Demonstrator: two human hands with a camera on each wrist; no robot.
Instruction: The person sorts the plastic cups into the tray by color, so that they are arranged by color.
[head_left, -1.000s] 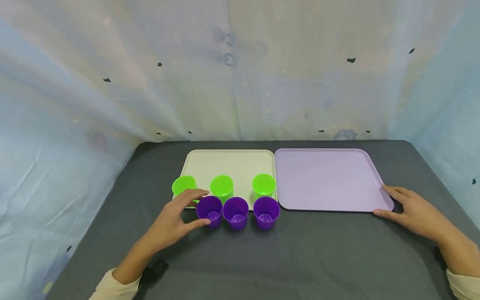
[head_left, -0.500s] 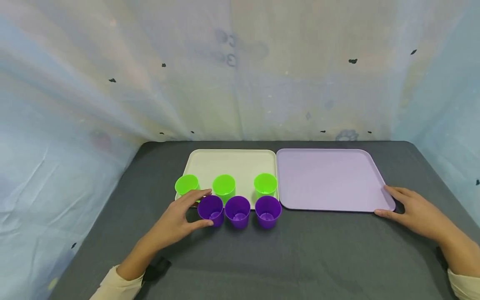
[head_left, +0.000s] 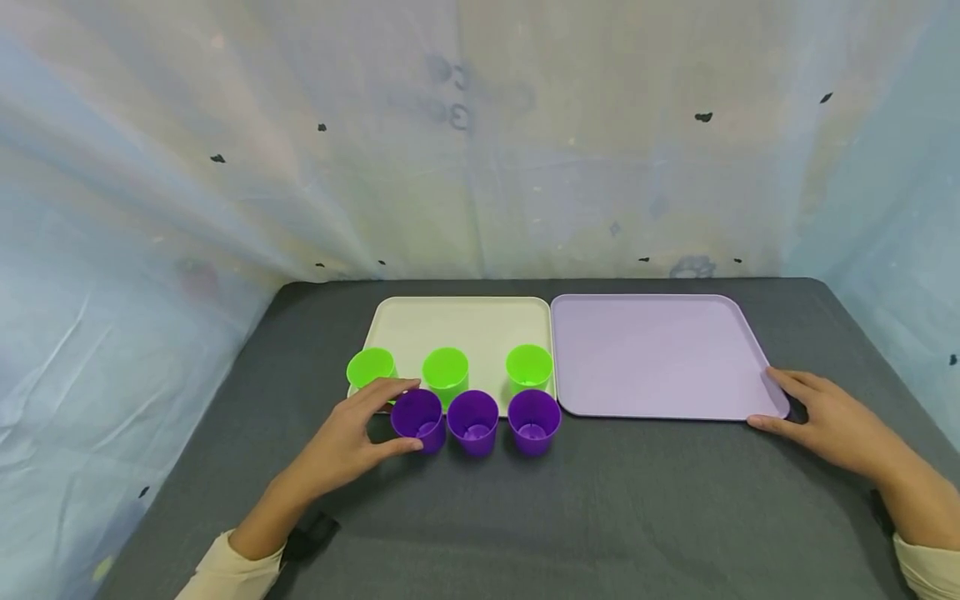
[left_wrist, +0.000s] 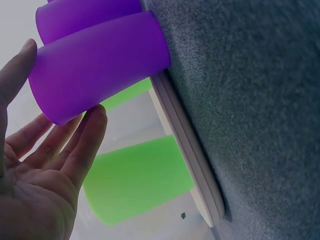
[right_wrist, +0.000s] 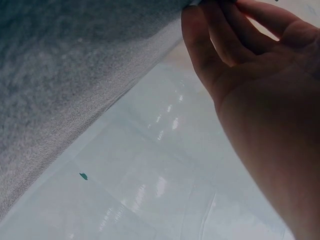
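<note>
Three purple cups stand upright in a row on the table, close in front of a cream tray. My left hand holds the leftmost purple cup, thumb on its near side and fingers on its far side. In the left wrist view the fingertips meet that cup's wall near the rim. Beside it are the middle purple cup and the right purple cup. At the near right corner of a lilac tray, my right hand grips the edge between thumb and fingers.
Along the near part of the cream tray stand three green cups: left, middle and right. Both trays lie side by side on a dark grey cloth. A pale sheet hangs behind the table and along its sides.
</note>
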